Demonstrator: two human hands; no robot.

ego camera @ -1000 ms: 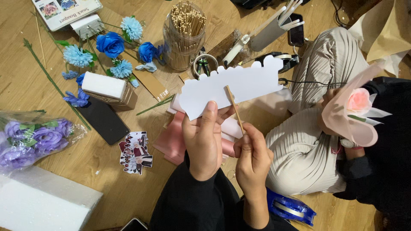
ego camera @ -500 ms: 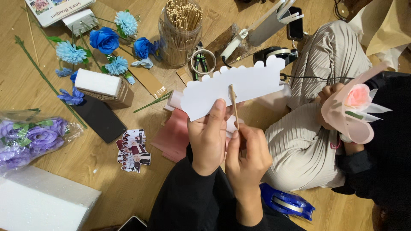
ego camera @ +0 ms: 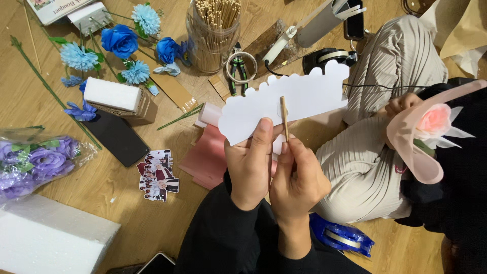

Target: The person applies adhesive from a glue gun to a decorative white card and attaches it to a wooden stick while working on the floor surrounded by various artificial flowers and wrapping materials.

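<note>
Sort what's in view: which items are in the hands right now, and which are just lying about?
In hand:
- white scalloped paper, held by left hand
- wooden stick, held by right hand

Lying about:
- blue flowers
- jar of sticks
- pliers
- black phone
- purple flowers

Both black-sleeved forearms rise side by side from the lower edge. The left hand (ego camera: 251, 165) is curled shut, thumb pressed upward. Touching it, the right hand (ego camera: 298, 182) is closed, fingers pinched together, forefinger extended upward.
</note>
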